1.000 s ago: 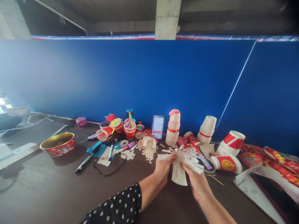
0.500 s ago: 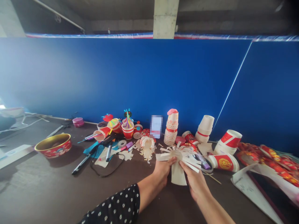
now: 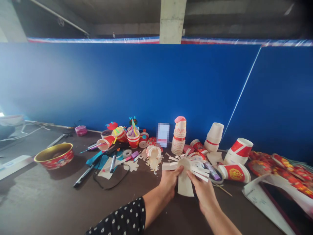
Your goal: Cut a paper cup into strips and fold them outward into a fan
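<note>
A blue partition [image 3: 137,85] spans the view behind the dark tabletop [image 3: 53,202], closing off its far edge, and a white seam slants down its right part. The brown surface lies bare at the near left, and a narrower bare strip runs between the right forearm and the dark-screened device [image 3: 286,205], which rests on white sheets [image 3: 259,195] toward the right edge. The gold-lined red bowl [image 3: 55,156] sits at the left with bare surface in front of it. Toward the right, red-and-white paper cups [image 3: 236,172] lie and stand close to a heap of red decorations [image 3: 281,163], leaving little room between them. A tall stack of cups [image 3: 179,137] stands near the partition, right of center. In front of it, the cut paper cup [image 3: 184,178], its sides spread into strips with one broad flap pointing toward the wearer, is held over the near-middle of the tabletop. The left hand [image 3: 170,182] pinches its left side between thumb and fingers; the right hand [image 3: 201,189] grips its right side, thumb near the round base. Smaller still, a black marker [image 3: 83,176], a roll of tape [image 3: 127,153] and paper scraps [image 3: 132,164] crowd the area left of center.
</note>
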Demonstrator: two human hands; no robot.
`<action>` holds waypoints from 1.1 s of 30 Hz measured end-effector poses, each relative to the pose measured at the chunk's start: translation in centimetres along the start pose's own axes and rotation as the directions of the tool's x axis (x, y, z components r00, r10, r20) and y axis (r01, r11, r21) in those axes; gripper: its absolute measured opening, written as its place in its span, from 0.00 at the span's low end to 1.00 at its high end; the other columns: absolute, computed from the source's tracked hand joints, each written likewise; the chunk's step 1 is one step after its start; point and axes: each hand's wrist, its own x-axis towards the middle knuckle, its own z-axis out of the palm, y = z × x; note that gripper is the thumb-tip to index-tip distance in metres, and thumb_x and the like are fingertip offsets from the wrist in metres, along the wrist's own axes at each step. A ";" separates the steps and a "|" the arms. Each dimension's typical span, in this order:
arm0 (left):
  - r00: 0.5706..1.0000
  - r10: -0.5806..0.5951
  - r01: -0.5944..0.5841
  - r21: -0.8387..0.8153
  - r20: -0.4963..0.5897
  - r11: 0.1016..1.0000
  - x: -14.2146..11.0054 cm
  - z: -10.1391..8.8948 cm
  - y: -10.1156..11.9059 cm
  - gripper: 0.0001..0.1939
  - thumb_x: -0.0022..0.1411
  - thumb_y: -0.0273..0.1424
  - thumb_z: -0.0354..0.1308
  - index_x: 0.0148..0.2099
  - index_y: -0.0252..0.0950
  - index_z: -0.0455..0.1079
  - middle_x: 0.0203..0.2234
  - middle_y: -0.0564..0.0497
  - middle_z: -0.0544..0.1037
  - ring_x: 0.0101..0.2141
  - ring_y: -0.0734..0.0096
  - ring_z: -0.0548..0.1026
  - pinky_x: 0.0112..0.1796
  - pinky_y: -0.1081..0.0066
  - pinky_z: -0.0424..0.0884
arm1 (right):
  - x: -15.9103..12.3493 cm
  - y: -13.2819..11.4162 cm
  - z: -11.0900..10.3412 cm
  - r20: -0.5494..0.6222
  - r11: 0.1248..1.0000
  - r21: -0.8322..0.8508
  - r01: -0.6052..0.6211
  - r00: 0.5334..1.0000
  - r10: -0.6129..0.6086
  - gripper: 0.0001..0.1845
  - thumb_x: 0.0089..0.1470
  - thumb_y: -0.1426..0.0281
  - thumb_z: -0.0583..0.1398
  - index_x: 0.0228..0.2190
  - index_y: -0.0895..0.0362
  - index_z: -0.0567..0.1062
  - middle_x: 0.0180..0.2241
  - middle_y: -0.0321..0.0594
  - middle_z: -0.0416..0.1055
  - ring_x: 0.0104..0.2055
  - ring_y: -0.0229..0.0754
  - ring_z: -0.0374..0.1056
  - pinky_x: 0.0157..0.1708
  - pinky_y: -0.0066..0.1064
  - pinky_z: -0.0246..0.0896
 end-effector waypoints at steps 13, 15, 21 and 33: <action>0.999 -0.001 0.003 0.064 -0.032 0.998 -0.9 0.2 0.2 0.23 0.36 0.30 0.69 0.39 0.29 0.72 0.36 0.40 0.78 0.37 0.55 0.75 0.40 0.61 0.71 | 0.1 0.3 -0.2 -0.113 0.999 -0.024 0.035 0.993 -0.037 0.30 0.35 0.64 0.67 0.43 0.57 0.73 0.44 0.43 0.73 0.47 0.52 0.67 0.49 0.41 0.60; 0.999 0.017 -0.013 0.080 -0.051 0.997 -0.7 0.1 0.0 0.23 0.35 0.29 0.69 0.38 0.29 0.72 0.36 0.40 0.78 0.38 0.54 0.75 0.40 0.60 0.70 | 0.1 0.2 -0.2 -0.119 0.999 -0.026 0.044 0.992 -0.046 0.30 0.35 0.64 0.67 0.44 0.57 0.73 0.44 0.43 0.73 0.47 0.52 0.67 0.48 0.41 0.60; 0.998 0.056 -0.054 0.055 -0.034 0.997 -0.4 0.0 -0.2 0.24 0.33 0.28 0.69 0.38 0.29 0.72 0.37 0.40 0.77 0.38 0.54 0.75 0.42 0.60 0.69 | 0.4 0.3 -0.4 -0.082 0.998 -0.012 0.060 0.995 -0.061 0.31 0.36 0.64 0.67 0.46 0.58 0.72 0.44 0.44 0.73 0.47 0.52 0.67 0.47 0.41 0.62; 1.000 0.017 -0.017 -0.018 0.005 1.000 -0.5 0.2 -0.2 0.22 0.33 0.28 0.70 0.35 0.29 0.72 0.34 0.40 0.78 0.39 0.54 0.74 0.42 0.61 0.69 | 0.6 1.0 -0.5 -0.042 0.999 -0.034 0.027 0.999 -0.029 0.29 0.39 0.61 0.64 0.45 0.58 0.73 0.39 0.43 0.76 0.47 0.54 0.67 0.48 0.41 0.60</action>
